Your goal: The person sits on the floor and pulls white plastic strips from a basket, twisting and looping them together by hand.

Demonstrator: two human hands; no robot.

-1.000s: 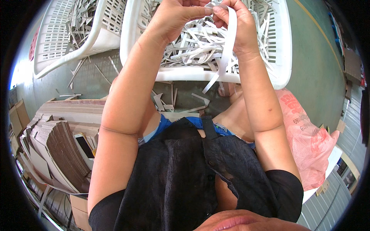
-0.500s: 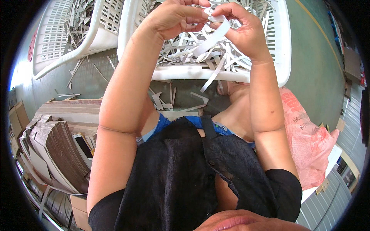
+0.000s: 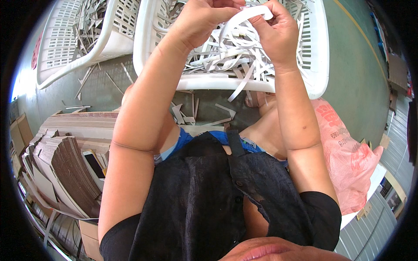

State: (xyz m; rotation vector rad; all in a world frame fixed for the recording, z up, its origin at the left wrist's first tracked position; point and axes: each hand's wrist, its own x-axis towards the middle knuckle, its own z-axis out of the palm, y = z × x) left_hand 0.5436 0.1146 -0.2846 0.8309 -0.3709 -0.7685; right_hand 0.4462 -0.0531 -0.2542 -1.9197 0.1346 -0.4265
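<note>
A white strip [image 3: 244,16], looking like paper, curves between my hands over a white plastic basket [image 3: 213,82]. My right hand [image 3: 278,35] is closed, pinching the strip between thumb and fingers near its right end. At the top edge my left hand [image 3: 204,19] has its fingers drawn together toward the right fingertips, at the strip's upper side. What the left fingertips grip is partly cut off and too small to make out. Beneath both hands, a tangled heap of white and grey strips [image 3: 217,58] fills the basket.
Another white basket [image 3: 93,56] with grey strips stands at the left. Cardboard stacks [image 3: 72,174] lie by my left arm, with a phone [image 3: 93,164] on them. A pink plastic bag [image 3: 344,161] is at my right. Loose scraps [image 3: 178,114] litter the green floor.
The strip hung down loosely before; now it arches up between my hands, its end at the right thumb. My hands have drifted slightly, the left one to the right and up.
</note>
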